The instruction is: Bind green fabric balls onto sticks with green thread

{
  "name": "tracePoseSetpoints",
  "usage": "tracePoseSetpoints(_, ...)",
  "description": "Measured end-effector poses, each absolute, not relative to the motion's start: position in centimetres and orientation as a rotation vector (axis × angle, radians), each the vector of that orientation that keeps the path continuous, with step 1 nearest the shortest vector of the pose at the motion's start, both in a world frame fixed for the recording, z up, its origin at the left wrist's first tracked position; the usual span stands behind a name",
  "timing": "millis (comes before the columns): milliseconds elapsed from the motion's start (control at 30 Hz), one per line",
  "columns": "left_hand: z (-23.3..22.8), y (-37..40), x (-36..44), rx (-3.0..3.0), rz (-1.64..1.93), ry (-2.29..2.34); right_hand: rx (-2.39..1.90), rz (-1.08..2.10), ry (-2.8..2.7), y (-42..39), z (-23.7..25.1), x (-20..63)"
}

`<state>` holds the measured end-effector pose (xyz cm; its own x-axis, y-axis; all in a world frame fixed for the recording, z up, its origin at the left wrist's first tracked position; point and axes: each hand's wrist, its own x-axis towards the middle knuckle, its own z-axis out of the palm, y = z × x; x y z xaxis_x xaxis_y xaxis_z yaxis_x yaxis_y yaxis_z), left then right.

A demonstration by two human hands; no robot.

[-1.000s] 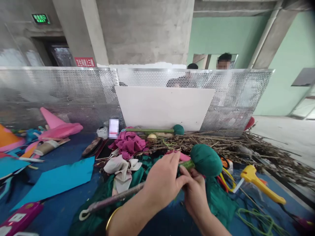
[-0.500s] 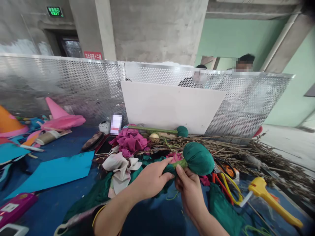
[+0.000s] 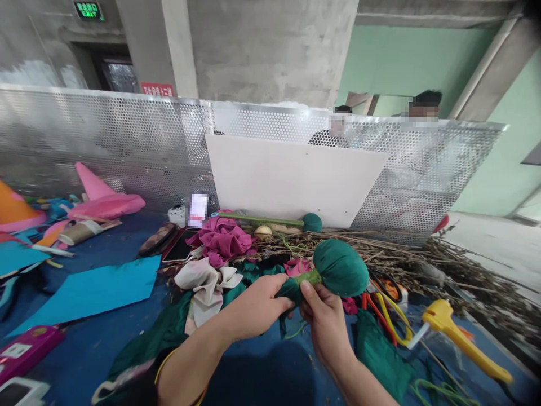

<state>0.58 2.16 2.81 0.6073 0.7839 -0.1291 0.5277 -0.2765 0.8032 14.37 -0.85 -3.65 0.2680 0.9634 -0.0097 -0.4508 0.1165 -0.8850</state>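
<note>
A round ball covered in dark green cloth (image 3: 341, 268) sits on a short green-wrapped stem (image 3: 311, 277), raised above the table. My right hand (image 3: 325, 316) pinches that stem just below the ball, thumb on top. To its left, my left hand (image 3: 260, 304) is closed on a dark green cloth strip (image 3: 289, 290) that meets the stem; its fingertips are partly hidden. Behind, a similar stick (image 3: 262, 220) with a smaller green ball (image 3: 312, 222) lies against the white board. Magenta cloth (image 3: 224, 239) and pale cloth (image 3: 203, 285) lie beyond my left hand.
Dry twigs (image 3: 406, 254) spread along the back right. A yellow glue gun (image 3: 460, 335), scissors with yellow and red handles (image 3: 393, 321) and green cloth (image 3: 380, 355) lie at right. Blue sheet (image 3: 97, 293) and pink foam hat (image 3: 105, 203) lie left. People stand behind the perforated metal screen (image 3: 270, 121).
My left hand has shifted slightly left and down with the green strip, baring more of the stem. My right hand keeps its hold below the ball. The view has tilted slightly.
</note>
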Motion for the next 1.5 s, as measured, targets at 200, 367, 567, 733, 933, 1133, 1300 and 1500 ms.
tracePoseSetpoints(200, 2.6, 2.3, 0.4, 1.891, 0.436, 0.992, -0.923, 1.119, -0.715, -0.8, -3.6, 14.5)
tracePoseSetpoints(367, 2.7, 2.2, 0.7, 2.215, 0.359, 1.123, -0.930, 1.142, -0.710, -0.8, -3.8, 14.3)
tracePoseSetpoints(567, 2.5, 2.1, 1.0, 2.352, 0.401, 1.197, -0.908, 1.158, -0.715, -0.8, -3.9, 14.4)
tracePoseSetpoints(733, 2.6, 2.0, 1.0, 2.158, 0.411, 1.131, -0.910, 1.145, -0.732, -0.8, -3.9, 14.5)
tracePoseSetpoints(933, 3.3, 2.1, 0.5, 2.041, 0.381, 0.995, -0.941, 1.132, -0.713, -0.7, -3.7, 14.5)
tracePoseSetpoints(1133, 3.0, 2.1, 0.5, 2.115, 0.340, 1.144, -0.938, 1.128, -0.719, -0.5, -3.9, 14.5)
tracePoseSetpoints(1300, 2.4, 1.9, 0.9, 2.209, 0.384, 1.201, -0.950, 1.106, -0.736, -0.5, -4.2, 14.6)
tracePoseSetpoints(1500, 2.8, 2.1, 1.0, 1.865, 0.403, 1.024, -0.948, 1.091, -0.758, -0.6, -3.7, 14.7)
